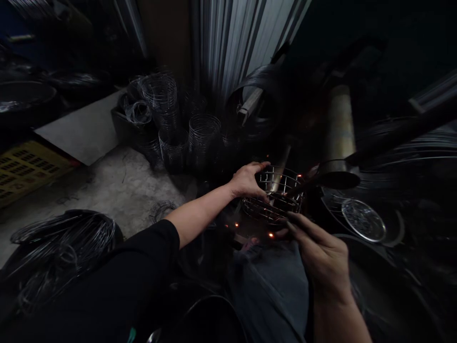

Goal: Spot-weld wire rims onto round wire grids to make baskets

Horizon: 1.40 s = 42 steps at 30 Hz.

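A round wire basket [282, 172] with a grid of thin metal wires is held at the machine in front of me. My left hand [249, 181] grips its left side, with the thumb and fingers spread around the wires. Pinched at the near edge, my right hand [321, 252] has its fingertips on the basket's lower ring; the exact wire between them is dark and blurred. A metal bar [282, 171] reaches into the basket. Small orange sparks [271, 235] glow just below it.
A thick metal cylinder on an arm [341, 128] hangs to the right of the basket. Stacked wire baskets [203, 136] stand on the floor ahead. Bundled wire pieces [71, 247] lie at lower left, near a yellow crate [32, 166]. A dark tub [385, 286] is at right.
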### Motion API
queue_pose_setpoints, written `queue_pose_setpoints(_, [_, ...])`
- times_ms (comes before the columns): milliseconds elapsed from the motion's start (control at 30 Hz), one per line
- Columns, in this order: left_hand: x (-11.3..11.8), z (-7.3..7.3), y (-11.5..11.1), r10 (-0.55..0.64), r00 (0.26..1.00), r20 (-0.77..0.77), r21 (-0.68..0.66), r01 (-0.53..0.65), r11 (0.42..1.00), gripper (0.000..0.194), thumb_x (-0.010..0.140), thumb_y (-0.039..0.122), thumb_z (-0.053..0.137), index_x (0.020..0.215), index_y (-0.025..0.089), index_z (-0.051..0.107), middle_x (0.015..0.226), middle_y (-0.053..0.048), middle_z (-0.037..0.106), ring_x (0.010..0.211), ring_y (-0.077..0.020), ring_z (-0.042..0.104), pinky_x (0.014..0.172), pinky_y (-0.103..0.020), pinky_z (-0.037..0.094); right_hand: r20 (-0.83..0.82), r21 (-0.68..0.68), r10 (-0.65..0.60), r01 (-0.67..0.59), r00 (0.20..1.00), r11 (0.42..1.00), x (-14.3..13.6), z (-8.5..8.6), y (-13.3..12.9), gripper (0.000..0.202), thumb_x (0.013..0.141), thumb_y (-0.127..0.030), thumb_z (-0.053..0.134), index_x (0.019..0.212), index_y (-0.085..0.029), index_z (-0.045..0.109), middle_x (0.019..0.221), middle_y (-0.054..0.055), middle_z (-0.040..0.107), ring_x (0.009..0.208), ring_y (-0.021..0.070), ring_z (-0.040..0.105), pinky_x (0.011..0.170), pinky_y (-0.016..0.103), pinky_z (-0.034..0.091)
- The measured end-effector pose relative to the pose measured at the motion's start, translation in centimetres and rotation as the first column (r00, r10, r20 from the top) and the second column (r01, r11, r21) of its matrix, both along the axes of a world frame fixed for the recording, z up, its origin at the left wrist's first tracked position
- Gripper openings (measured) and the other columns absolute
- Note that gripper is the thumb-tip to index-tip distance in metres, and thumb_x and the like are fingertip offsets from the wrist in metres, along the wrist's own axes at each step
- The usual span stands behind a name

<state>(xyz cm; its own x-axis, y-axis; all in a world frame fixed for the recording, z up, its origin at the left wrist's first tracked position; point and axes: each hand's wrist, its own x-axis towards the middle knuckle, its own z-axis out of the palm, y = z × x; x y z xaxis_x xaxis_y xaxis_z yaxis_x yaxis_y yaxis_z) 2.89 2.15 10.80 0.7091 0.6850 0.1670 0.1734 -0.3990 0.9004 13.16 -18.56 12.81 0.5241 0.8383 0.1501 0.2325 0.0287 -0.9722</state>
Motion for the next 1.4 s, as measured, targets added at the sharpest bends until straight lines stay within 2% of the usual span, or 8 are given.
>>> queue_pose_setpoints(200, [-2.0,-3.5,-0.1,-0.002,0.990,0.141,0.002,0.002,1.000,0.124,0.035,0.035,0.089,0.144,0.023,0.030,0.148,-0.012,0.032,0.139,-0.0347,0.026,0.114,-0.050,0.025,-0.037,-0.173,0.181,-0.184,0.983,0.968,-0.9,-1.8,-1.6,0.033,0.082,-0.038,0.063,0.108,-0.018,0.070,0.092,0.009,0.071,0.071,0.0191,0.067,0.065,0.033,0.058])
queue_pose_setpoints(333, [-2.8,-8.4,-1.9,0.033,0.970,0.241,-0.434,0.078,0.898,0.143,0.034,0.025,0.089,0.148,0.026,0.003,0.149,-0.018,0.029,0.133,-0.0346,0.036,0.102,-0.056,0.039,0.292,-0.198,0.221,-0.167,0.930,0.966,-2.1,-1.8,-2.8,0.045,0.076,-0.038,0.068,0.117,-0.020,0.065,0.106,0.009,0.068,0.093,0.0235,0.066,0.076,0.034,0.057])
queue_pose_setpoints(433, [-2.1,-10.1,-2.6,0.114,0.945,0.306,-0.629,0.111,0.769,0.135,0.031,0.021,0.089,0.146,0.021,0.018,0.142,-0.019,0.039,0.128,-0.0322,0.043,0.098,-0.051,0.044,0.578,-0.179,0.249,-0.177,0.777,0.968,-3.2,-0.8,-3.3,0.043,0.080,-0.042,0.064,0.117,-0.020,0.065,0.107,0.009,0.068,0.102,0.0271,0.063,0.079,0.035,0.056])
queue_pose_setpoints(567, [-4.0,-8.3,-2.6,0.139,0.934,0.329,-0.609,0.098,0.787,0.122,0.029,0.021,0.089,0.138,0.017,0.035,0.140,-0.018,0.041,0.124,-0.0302,0.046,0.100,-0.046,0.044,0.684,-0.133,0.303,-0.296,0.664,0.946,-4.4,1.4,-3.8,0.036,0.086,-0.042,0.060,0.114,-0.021,0.067,0.100,0.008,0.071,0.099,0.0243,0.065,0.079,0.031,0.056])
queue_pose_setpoints(733, [-9.5,-4.5,-5.1,-0.063,0.980,0.190,-0.190,0.100,0.977,0.105,0.035,0.026,0.089,0.132,0.019,0.047,0.133,-0.012,0.048,0.119,-0.0268,0.051,0.104,-0.041,0.042,0.464,-0.181,0.470,-0.439,0.751,0.880,-5.6,3.2,-3.7,0.026,0.084,-0.039,0.064,0.102,-0.022,0.072,0.082,0.004,0.071,0.070,0.0149,0.067,0.062,0.021,0.053])
queue_pose_setpoints(967, [-10.6,-2.0,-8.6,-0.069,0.998,0.003,0.178,0.067,0.982,0.097,0.043,0.039,0.085,0.131,0.019,0.049,0.125,-0.010,0.054,0.113,-0.0261,0.054,0.103,-0.039,0.044,0.219,-0.539,0.518,-0.340,0.827,0.771,-5.2,2.5,-1.6,0.026,0.088,-0.039,0.054,0.087,-0.023,0.075,0.085,0.003,0.072,0.077,0.0193,0.067,0.067,0.027,0.051])
queue_pose_setpoints(1200, [-9.5,-2.0,-8.2,-0.014,1.000,-0.012,0.148,0.015,0.989,0.095,0.044,0.039,0.083,0.131,0.018,0.049,0.123,-0.009,0.053,0.111,-0.0252,0.055,0.103,-0.039,0.044,0.838,-0.456,0.441,-0.030,0.321,0.889,-4.5,0.7,-3.0,0.033,0.081,-0.016,0.056,0.111,-0.013,0.067,0.087,0.008,0.070,0.082,0.0267,0.059,0.068,0.037,0.044])
queue_pose_setpoints(1400, [-8.2,-1.9,-7.9,-0.008,0.999,0.035,0.066,0.006,0.998,0.099,0.040,0.035,0.086,0.130,0.019,0.050,0.121,-0.009,0.053,0.110,-0.0252,0.056,0.101,-0.038,0.046,0.903,-0.196,0.240,-0.154,0.357,0.968,-3.0,0.2,-2.7,0.024,0.091,-0.019,0.048,0.100,-0.012,0.069,0.073,0.005,0.066,0.070,0.0198,0.051,0.062,0.032,0.034])
